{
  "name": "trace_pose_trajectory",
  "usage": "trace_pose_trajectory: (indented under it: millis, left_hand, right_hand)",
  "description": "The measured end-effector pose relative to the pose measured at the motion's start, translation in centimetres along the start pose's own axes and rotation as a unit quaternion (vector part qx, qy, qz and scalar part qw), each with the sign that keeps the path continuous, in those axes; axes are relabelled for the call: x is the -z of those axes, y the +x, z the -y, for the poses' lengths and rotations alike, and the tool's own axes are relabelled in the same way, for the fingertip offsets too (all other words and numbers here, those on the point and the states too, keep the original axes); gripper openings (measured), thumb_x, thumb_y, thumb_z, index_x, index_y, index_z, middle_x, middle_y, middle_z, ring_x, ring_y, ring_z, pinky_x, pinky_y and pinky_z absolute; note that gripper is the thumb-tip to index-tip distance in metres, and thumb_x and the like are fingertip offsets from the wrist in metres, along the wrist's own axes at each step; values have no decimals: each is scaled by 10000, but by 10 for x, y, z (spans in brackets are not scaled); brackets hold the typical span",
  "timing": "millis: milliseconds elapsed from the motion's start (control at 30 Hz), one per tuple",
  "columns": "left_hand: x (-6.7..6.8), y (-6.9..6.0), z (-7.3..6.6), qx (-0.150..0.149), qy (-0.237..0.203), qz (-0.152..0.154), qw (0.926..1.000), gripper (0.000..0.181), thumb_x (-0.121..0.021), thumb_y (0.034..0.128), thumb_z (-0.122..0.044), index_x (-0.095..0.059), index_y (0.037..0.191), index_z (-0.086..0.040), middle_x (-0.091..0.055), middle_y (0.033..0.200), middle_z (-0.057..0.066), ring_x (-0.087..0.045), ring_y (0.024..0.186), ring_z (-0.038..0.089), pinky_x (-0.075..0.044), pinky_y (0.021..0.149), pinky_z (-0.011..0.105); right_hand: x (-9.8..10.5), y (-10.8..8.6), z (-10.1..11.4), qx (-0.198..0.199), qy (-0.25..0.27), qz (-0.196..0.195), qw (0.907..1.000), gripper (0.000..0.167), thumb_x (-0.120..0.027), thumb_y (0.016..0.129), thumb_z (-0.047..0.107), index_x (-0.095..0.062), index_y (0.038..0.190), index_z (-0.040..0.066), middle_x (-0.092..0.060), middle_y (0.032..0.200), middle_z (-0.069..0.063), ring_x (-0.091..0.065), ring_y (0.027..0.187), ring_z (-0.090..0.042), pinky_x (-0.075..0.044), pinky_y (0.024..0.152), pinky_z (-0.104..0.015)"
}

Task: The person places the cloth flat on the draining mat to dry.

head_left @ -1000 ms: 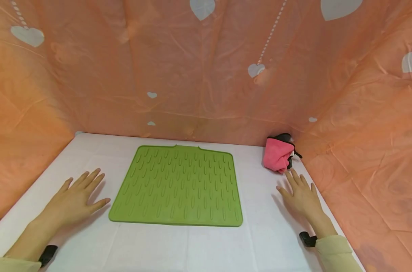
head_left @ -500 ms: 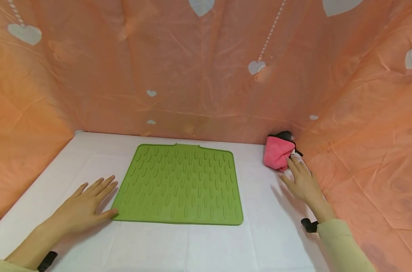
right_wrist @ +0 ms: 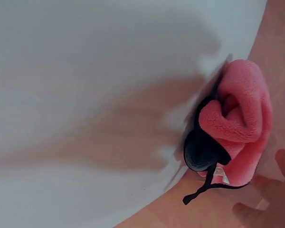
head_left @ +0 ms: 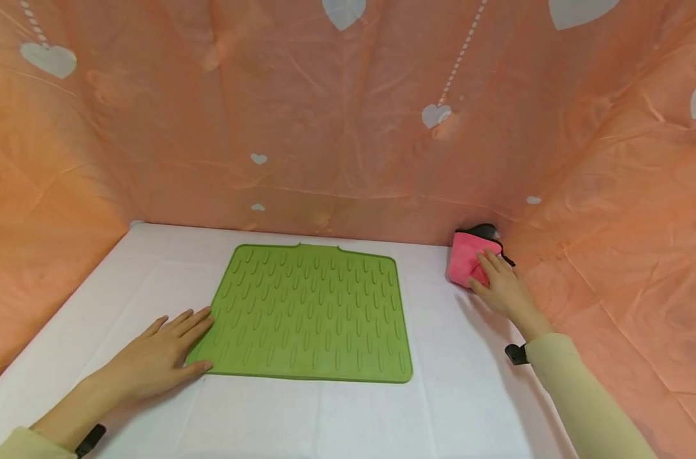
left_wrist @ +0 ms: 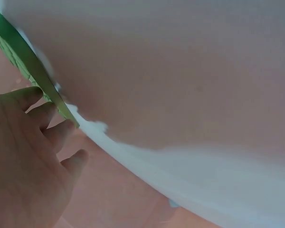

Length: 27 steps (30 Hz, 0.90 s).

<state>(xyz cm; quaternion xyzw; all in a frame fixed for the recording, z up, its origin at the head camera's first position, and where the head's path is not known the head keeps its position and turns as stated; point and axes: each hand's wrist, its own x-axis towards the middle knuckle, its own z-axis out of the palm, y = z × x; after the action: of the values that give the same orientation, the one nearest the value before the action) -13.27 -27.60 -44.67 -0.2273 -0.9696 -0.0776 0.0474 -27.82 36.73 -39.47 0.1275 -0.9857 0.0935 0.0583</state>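
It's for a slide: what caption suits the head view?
Left arm extended to a green mat, right arm to a crumpled pink cloth, on a white surface.

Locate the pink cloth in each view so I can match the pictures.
Head: pink cloth at right, on the white table, by the right hand.
Left wrist: not in this picture.
Right wrist: right of centre, above the right hand's visible fingers.
Shared landmark: the white table, visible in all three.
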Motion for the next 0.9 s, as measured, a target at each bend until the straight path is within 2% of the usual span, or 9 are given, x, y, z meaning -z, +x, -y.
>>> trace_pose_trajectory:
  millis: [200, 433, 633, 900]
  left_hand:
    - [-1, 2, 2, 6, -7, 148, 9999, 860, -656, 943, -627, -484, 1533, -25, -412, 1619, 174, -414, 1448, 457, -306, 1124, 692]
    - [-1, 3, 1, -25, -6, 179, 9998, 863, -651, 940, -640, -498, 1524, -23, -409, 1619, 179, -418, 1445, 461, -308, 1129, 688]
    - [0, 3, -1, -93, 62, 134, 9998, 851, -659, 940, -631, -509, 1514, -20, -418, 1612, 181, -428, 1436, 464, -322, 1121, 686]
    - [0, 4, -1, -126, 97, 117, 9998, 844, -675, 936, -613, -519, 1500, -5, -430, 1601, 193, -435, 1429, 465, -334, 1111, 687]
  right_hand:
    - [-8, 17, -5, 225, 51, 358, 9991, 700, -616, 1034, 313, -356, 1576, -45, -248, 1635, -331, -248, 1458, -611, -222, 1167, -722]
    - [-21, 25, -11, 165, 376, 713, 9966, 690, -606, 1047, 317, -333, 1595, -1, -205, 1665, -281, -315, 1425, -612, -314, 1116, -732]
    - [-30, 25, -19, 260, 498, 408, 9976, 623, -642, 1036, 253, -413, 1552, -12, -287, 1611, -296, -401, 1353, -632, -329, 1103, -736]
    - [-38, 29, -26, 252, 723, -132, 9970, 521, -697, 990, 106, -535, 1456, -59, -432, 1484, -290, -447, 1318, -578, -368, 1094, -705]
